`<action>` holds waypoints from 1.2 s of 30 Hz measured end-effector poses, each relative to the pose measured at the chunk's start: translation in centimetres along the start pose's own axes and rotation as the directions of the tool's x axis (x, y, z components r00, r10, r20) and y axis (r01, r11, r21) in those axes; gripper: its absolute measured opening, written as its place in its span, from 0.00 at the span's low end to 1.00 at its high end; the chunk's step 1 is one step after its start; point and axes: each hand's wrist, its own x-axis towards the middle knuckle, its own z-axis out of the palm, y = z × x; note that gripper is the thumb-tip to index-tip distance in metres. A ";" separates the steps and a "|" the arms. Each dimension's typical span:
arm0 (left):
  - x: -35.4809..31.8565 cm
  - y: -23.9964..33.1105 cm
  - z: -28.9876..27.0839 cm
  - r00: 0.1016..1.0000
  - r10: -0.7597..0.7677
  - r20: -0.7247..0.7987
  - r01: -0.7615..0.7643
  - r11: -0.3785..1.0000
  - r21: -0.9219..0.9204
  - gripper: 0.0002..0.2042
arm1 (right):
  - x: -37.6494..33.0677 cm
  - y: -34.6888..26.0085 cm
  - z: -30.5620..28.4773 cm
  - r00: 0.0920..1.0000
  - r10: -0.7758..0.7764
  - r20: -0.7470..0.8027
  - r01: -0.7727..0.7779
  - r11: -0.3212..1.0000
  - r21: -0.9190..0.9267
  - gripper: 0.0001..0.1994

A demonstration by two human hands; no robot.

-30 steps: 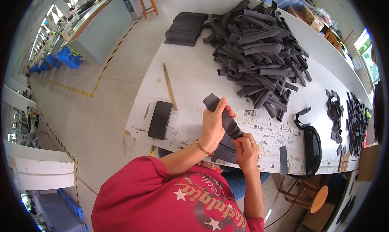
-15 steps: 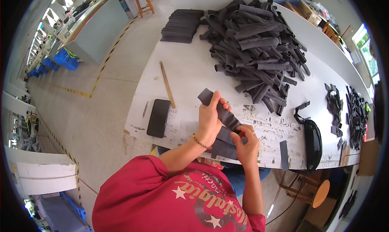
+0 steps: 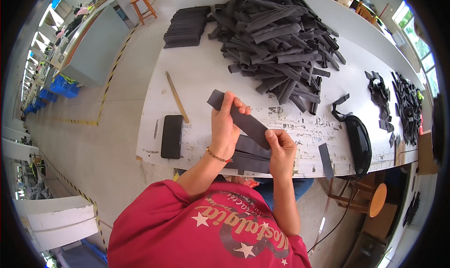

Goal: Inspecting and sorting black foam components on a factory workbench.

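A flat dark grey fabric strip is stretched between my two hands above the table's front edge. My left hand pinches it near its far left end, thumb on top. My right hand grips the near right end between thumb and fingers. Beneath the hands, more dark strips lie on the table, partly hidden by my left wrist and right hand. Farther back rises a large heap of loose, rolled-looking dark strips. A neat stack of flat strips lies to its left.
On the white table lie a black phone and a thin wooden stick. A black mesh pouch and a single strip are at right, with small dark pieces beyond. A wooden stool stands below.
The strip was bunched and curved near my right hand; now it is pulled straight and flat. My view has shifted, so the table contents appear farther left and higher.
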 end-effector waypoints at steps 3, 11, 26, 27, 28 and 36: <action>-0.2 0.1 0.0 0.998 -0.047 0.044 0.048 0.999 -0.022 0.13 | 0.0 1.3 -0.3 0.993 -0.079 -0.092 0.076 0.997 -0.029 0.08; -1.4 1.5 -5.3 0.999 0.011 -0.036 0.015 0.760 0.650 0.14 | 0.4 2.5 -4.8 0.998 0.033 -0.046 -0.040 0.986 -0.161 0.05; 4.2 -2.6 -4.5 0.918 0.047 0.395 -0.396 0.204 0.896 0.07 | -0.4 6.2 -12.9 0.901 -0.407 -0.151 0.076 0.490 -0.868 0.08; 5.2 -3.9 -3.5 0.913 0.035 0.405 -0.403 0.217 0.889 0.07 | -0.6 6.0 -15.0 0.881 -0.426 -0.205 0.001 0.435 -0.901 0.08; 6.1 -5.3 -2.4 0.908 0.015 0.418 -0.407 0.266 0.874 0.07 | -0.7 6.3 -17.1 0.859 -0.470 -0.202 -0.031 0.347 -0.937 0.09; 12.8 -16.8 -1.1 0.922 0.238 0.305 -0.344 0.145 0.928 0.08 | -0.9 9.6 -22.5 0.939 -0.345 -0.006 -0.051 -0.121 -0.991 0.17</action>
